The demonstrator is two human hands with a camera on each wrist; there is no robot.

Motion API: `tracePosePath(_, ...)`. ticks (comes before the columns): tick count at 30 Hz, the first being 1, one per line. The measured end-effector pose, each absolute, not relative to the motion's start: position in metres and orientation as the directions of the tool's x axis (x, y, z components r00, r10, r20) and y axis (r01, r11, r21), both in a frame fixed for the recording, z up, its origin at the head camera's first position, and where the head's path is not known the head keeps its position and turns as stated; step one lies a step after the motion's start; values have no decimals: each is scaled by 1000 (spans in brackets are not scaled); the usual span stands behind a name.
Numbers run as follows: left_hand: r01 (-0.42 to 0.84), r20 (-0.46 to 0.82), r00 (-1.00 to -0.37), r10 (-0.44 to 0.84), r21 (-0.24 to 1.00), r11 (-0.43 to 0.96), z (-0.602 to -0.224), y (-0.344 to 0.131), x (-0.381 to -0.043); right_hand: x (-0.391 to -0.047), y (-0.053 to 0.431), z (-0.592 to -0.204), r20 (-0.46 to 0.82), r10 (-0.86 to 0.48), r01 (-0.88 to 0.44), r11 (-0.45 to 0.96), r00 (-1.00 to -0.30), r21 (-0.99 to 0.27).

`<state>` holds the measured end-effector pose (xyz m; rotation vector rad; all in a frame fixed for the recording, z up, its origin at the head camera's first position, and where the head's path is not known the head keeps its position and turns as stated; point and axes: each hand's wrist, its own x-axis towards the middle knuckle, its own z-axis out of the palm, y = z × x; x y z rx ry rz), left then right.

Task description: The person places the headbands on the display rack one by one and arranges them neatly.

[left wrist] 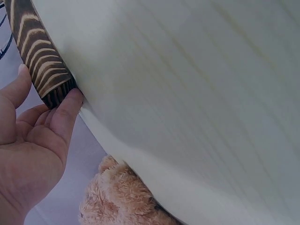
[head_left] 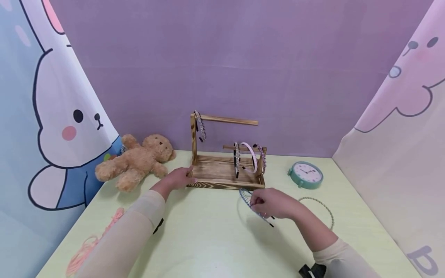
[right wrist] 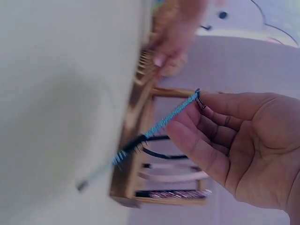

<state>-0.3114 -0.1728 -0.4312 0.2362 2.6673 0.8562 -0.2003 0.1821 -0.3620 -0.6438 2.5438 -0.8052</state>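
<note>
Head view first: what is the right hand (head_left: pixel 272 202) doing?

"Pinching a blue headband (right wrist: pixel 171 116) near the wooden rack (head_left: pixel 212 170), at the rack's five o'clock. The fingers cover part of the band, and its lower end smears into blur in the right wrist view."

"And the left hand (head_left: pixel 176 178)?"

"It grips the rack's corner at eight o'clock. I can't make out every fingertip from the head, but the left wrist view shows thumb and fingers on opposite sides of the wood, with most of the rack cut off."

"What else is partly lost?"

"The beaded headband (head_left: pixel 326 208), at the right hand's three o'clock, runs behind the right forearm (head_left: pixel 314 227). The left sleeve (head_left: pixel 128 227) covers some pink yarn (head_left: pixel 83 255) at the rack's eight o'clock."

"Anything plainer?"

"The clock (head_left: pixel 307 175) at three, the teddy bear (head_left: pixel 140 160) at nine."
</note>
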Motion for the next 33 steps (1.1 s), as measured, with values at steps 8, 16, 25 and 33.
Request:
tracePosePath(8,57,-250,-936,248,588,807,-430,-172,-310,-207,207,-321,-144,-558,-242,559,-817,-793)
tracePosePath(16,62,-246,-933,262,607,792,-433,-172,-310,-215,227,-284,23,-491,-276,451,-871,-849)
tracePosePath(25,69,-242,-936,257,588,806,-434,-174,-314,-252,229,-266,191,-334,-321,393,-923,-862)
tracePosePath(33,68,-245,-935,256,584,809,-435,-174,-314,-293,224,-269,229,-204,-290,355,-952,-889)
